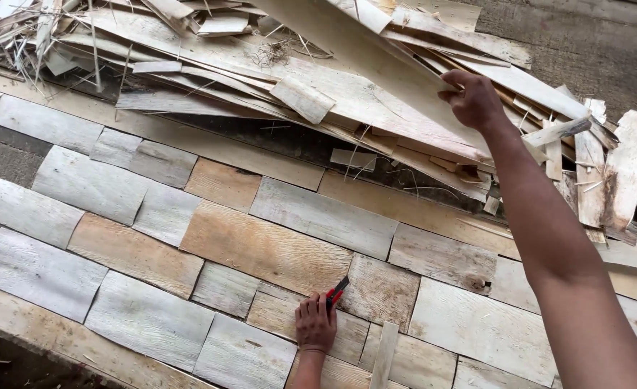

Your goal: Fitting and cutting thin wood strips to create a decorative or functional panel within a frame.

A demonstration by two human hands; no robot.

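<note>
Right hand (474, 97) grips one veneer strip (376, 61); left hand (315, 324) holds one cutter (337, 290).

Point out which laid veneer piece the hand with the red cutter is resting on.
The left hand with the red-and-black cutter rests on the pale tan piece in the front rows, directly below the large orange-brown sheet; its neighbours are greyer.

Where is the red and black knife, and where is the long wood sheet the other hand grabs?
Red and black knife (337, 291), head view, on its handle.
Long wood sheet (361, 54), head view, on its flat middle.
</note>
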